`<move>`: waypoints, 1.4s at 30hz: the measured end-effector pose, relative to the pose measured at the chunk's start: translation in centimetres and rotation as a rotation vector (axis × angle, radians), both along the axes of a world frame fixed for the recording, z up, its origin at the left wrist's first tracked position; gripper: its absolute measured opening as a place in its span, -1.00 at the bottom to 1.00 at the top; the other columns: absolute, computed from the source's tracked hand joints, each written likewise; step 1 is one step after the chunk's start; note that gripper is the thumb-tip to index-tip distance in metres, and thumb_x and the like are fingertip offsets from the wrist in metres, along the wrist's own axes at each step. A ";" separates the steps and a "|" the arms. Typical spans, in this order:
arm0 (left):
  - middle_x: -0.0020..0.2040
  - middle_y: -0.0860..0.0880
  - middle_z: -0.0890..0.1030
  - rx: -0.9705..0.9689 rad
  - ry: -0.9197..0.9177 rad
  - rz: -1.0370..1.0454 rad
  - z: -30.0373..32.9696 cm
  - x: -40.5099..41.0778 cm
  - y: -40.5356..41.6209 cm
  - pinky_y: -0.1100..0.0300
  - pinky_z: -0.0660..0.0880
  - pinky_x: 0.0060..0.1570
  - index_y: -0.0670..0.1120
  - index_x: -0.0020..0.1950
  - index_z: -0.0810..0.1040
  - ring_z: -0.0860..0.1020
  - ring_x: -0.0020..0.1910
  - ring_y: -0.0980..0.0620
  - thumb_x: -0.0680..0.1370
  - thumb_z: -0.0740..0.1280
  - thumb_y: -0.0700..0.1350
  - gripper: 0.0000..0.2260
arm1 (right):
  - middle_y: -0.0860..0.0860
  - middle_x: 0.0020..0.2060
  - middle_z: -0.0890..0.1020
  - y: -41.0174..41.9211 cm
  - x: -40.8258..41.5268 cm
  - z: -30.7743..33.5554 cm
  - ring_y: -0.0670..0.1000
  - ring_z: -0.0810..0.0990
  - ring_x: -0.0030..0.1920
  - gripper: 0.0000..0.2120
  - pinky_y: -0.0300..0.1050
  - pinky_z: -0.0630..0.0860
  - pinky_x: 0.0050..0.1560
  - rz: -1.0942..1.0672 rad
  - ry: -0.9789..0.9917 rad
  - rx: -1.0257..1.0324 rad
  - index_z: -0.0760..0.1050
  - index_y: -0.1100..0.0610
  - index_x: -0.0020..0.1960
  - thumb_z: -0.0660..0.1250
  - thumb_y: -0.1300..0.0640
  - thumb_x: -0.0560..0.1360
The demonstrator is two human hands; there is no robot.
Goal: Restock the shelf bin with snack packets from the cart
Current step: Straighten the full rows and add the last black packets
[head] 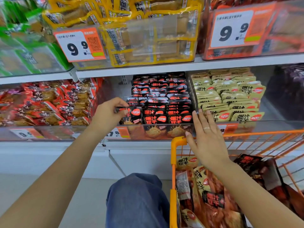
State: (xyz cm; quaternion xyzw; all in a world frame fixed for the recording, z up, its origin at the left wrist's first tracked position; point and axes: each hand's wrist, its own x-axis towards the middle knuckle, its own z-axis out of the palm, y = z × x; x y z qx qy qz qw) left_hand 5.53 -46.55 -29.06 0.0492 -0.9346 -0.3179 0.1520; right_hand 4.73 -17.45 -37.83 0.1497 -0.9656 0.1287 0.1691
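A clear shelf bin (164,129) on the lower shelf holds rows of black snack packets (164,97) with red print. My left hand (107,112) pinches a black snack packet (131,115) at the bin's front left corner. My right hand (205,134) is flat with straight fingers, its fingertips at the bin's right front corner beside the divider. It holds nothing. The orange cart (174,155) stands at the lower right with several black and beige packets (212,199) lying in it.
A bin of beige packets (230,97) sits right of the black ones; a bin of red-orange packets (46,102) sits to the left. The upper shelf carries green, yellow (131,30) and orange bins with 9.9 price tags (79,45). My knee in blue jeans (136,198) is below.
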 end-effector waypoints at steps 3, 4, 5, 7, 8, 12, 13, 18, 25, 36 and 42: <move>-0.10 -0.02 0.63 -0.104 -0.051 0.095 -0.2 -0.5 -0.3 0.20 0.43 -0.01 -0.04 -0.10 0.60 0.55 -0.09 0.04 0.47 0.45 -0.20 -0.91 | 0.16 0.48 0.26 0.1 0.0 -0.1 0.10 0.07 0.52 -0.36 0.13 0.23 0.40 0.001 -0.004 -0.020 0.14 0.19 0.52 -0.07 -0.15 0.56; -0.13 -0.01 0.62 -0.121 -0.079 0.112 -0.3 -0.5 -0.3 0.18 0.46 -0.01 -0.02 -0.13 0.59 0.56 -0.09 0.03 0.46 0.46 -0.20 -0.90 | 0.16 0.47 0.27 0.1 0.1 -0.1 0.10 0.06 0.52 -0.36 0.14 0.24 0.39 0.002 -0.004 -0.022 0.15 0.20 0.52 -0.07 -0.15 0.56; -0.14 0.00 0.61 -0.146 -0.106 0.115 -0.4 -0.5 -0.1 0.16 0.48 0.01 -0.01 -0.15 0.59 0.58 -0.07 0.02 0.45 0.46 -0.20 -0.89 | 0.16 0.47 0.27 0.0 0.1 -0.1 0.09 0.04 0.51 -0.36 0.14 0.24 0.39 0.003 -0.003 -0.019 0.15 0.20 0.52 -0.07 -0.15 0.56; -0.12 -0.01 0.63 -0.198 -0.142 0.103 -0.8 -0.4 0.4 0.14 0.48 0.02 -0.02 -0.13 0.58 0.59 -0.03 0.00 0.47 0.45 -0.20 -0.90 | 0.15 0.48 0.25 0.1 0.0 -0.1 0.06 -0.01 0.51 -0.36 0.12 0.22 0.40 0.005 0.003 -0.014 0.14 0.19 0.52 -0.08 -0.15 0.56; -0.10 -0.02 0.64 -0.216 -0.143 0.101 -0.8 -0.3 0.6 0.15 0.48 0.01 -0.03 -0.12 0.58 0.59 -0.02 0.00 0.47 0.44 -0.20 -0.91 | 0.15 0.49 0.24 0.1 0.1 -0.1 0.04 -0.04 0.51 -0.35 0.10 0.19 0.41 0.005 0.001 -0.014 0.12 0.18 0.53 -0.10 -0.16 0.56; -0.06 -0.04 0.66 -0.194 -0.152 0.103 -0.3 -0.1 0.8 0.24 0.44 -0.06 -0.04 -0.11 0.62 0.58 -0.08 0.04 0.47 0.45 -0.17 -0.94 | 0.09 0.53 0.11 0.3 0.1 0.2 -0.04 -0.19 0.50 -0.29 0.05 0.05 0.47 0.046 -0.059 -0.044 0.00 0.13 0.56 -0.20 -0.23 0.52; -0.08 -0.03 0.66 -0.176 -0.149 0.097 -0.2 0.1 0.8 0.25 0.43 -0.08 -0.05 -0.11 0.62 0.56 -0.11 0.07 0.47 0.45 -0.17 -0.95 | 0.07 0.54 0.07 0.5 0.1 0.6 -0.05 -0.24 0.49 -0.27 0.02 0.00 0.49 0.071 -0.090 -0.052 -0.03 0.11 0.56 -0.22 -0.26 0.50; -0.17 0.04 0.62 -0.035 -0.056 0.161 -1.3 0.6 1.2 0.25 0.42 -0.08 -0.02 -0.18 0.62 0.55 -0.09 0.10 0.45 0.46 -0.17 -0.93 | -0.09 0.53 -0.09 2.7 0.6 2.8 -0.15 -0.28 0.48 -0.43 -0.05 0.13 0.46 0.223 -0.200 -0.208 0.05 0.02 0.55 0.10 -0.11 0.61; -0.09 -0.12 0.66 -0.016 -0.072 0.188 -1.6 -0.2 1.9 0.22 0.40 -0.03 -0.16 -0.09 0.65 0.60 0.00 -0.03 0.43 0.47 -0.22 -0.92 | 0.01 -0.14 0.68 9.0 2.0 5.5 0.07 0.64 -0.13 -0.73 -0.07 0.52 -0.18 0.287 -0.152 -0.147 0.57 0.01 0.07 0.13 -0.03 0.57; 0.03 -0.01 0.61 -0.196 0.381 -0.257 -1.3 6.6 13.8 0.26 0.24 0.26 -0.11 -0.03 0.63 0.51 0.10 -0.03 0.48 0.28 -0.22 -0.84 | 0.11 0.24 0.49 12.9 4.5 -0.9 0.14 0.49 0.21 -0.40 -0.03 0.45 0.04 0.171 -1.171 0.840 0.30 0.20 0.41 0.43 0.02 0.47; 0.11 0.20 0.47 0.002 0.178 -0.347 -4.5 7.6 18.4 0.57 0.07 0.20 0.02 -0.01 0.61 0.31 0.21 0.21 0.53 0.32 -0.18 -0.86 | 0.10 0.42 0.31 14.0 5.2 -2.4 0.14 0.34 0.37 -0.12 0.03 0.40 0.27 0.145 -1.080 0.712 0.09 0.13 0.52 0.47 -0.13 0.39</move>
